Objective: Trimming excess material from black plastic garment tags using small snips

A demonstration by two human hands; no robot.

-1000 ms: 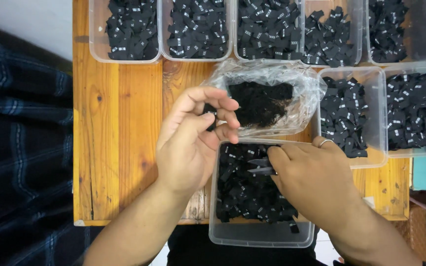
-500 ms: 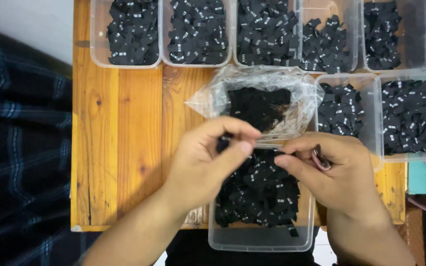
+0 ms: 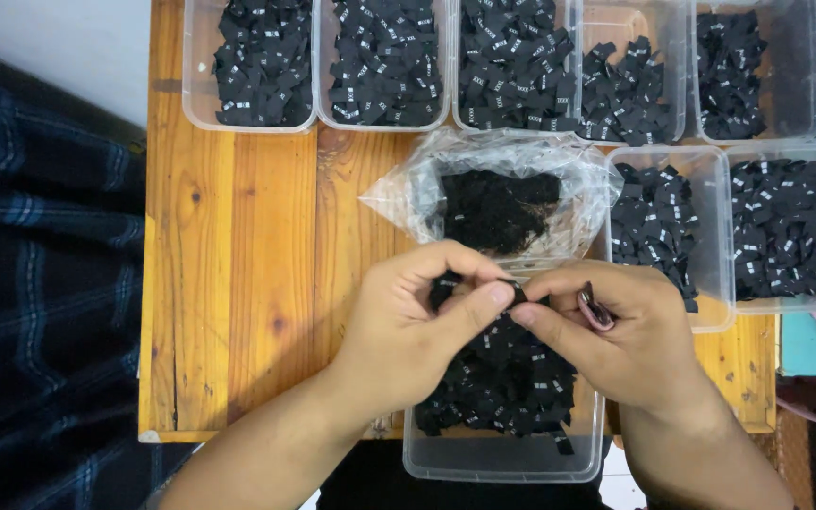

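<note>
A big wooden table (image 3: 238, 283) fills most of the view. It is orange-brown with dark knots. On its left side lies dark cloth with blue checks (image 3: 40, 283).

A row of clear plastic tubs (image 3: 384, 121) runs along the far edge of the table, and more tubs (image 3: 715, 236) sit on the right. Each one is full of small black tags with tiny white marks.

In the middle is a crinkly clear plastic bag (image 3: 408, 194). It is open, and a dark heap of black bits lies inside it.

Just in front of the bag, at the near edge of the table, stands one more clear tub (image 3: 502, 463). It holds a pile of the same little black tags. Both hands are right above this tub.

The left hand (image 3: 408, 326) and the right hand (image 3: 616, 335) meet tip to tip. Between them is one small black tag (image 3: 516, 291). It is tiny, flat and dark, and mostly hidden by the fingers. The left thumb and first finger are pressed together on it. The right thumb and first finger pinch it from the other side. The other right fingers are curled in around a small dark tool (image 3: 597, 310); what kind of tool it is cannot be told.
</note>
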